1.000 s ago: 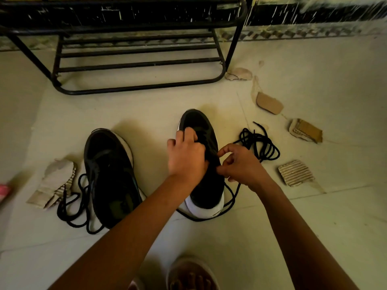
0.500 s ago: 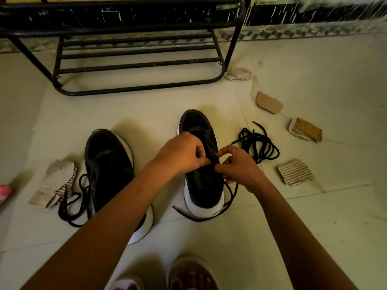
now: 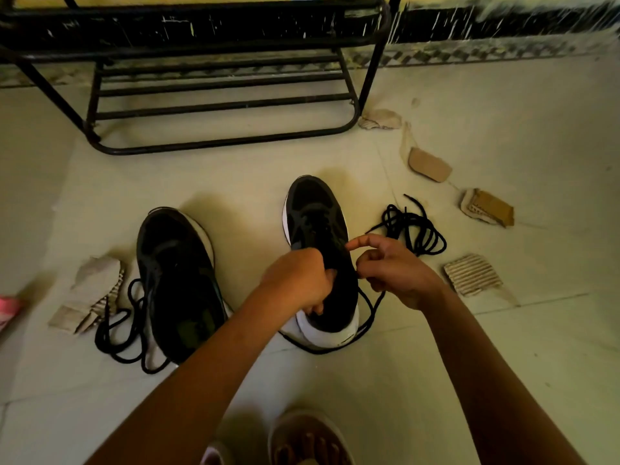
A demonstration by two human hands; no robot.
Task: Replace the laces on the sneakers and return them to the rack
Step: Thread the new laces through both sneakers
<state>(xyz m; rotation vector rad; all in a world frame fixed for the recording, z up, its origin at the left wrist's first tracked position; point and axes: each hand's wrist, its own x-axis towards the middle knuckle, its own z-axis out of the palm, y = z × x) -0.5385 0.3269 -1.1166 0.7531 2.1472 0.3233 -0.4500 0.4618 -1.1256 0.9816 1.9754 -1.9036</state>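
Note:
Two black sneakers with white soles stand on the floor, toes toward the rack. My left hand grips the right sneaker at its collar, fingers tucked into the opening. My right hand pinches the black lace at that sneaker's right side, index finger raised. That lace loops around the heel. The left sneaker stands untouched, a loose black lace lying beside it. A bundle of black lace rests to the right. The black metal shoe rack stands at the back.
Torn cardboard scraps lie right of the shoes, with more farther back and another at the left. A pink object pokes in at the left edge. My sandalled foot is at the bottom.
My left hand slid back from the tongue to the sneaker's collar. My right hand stayed beside the shoe and lifted its index finger.

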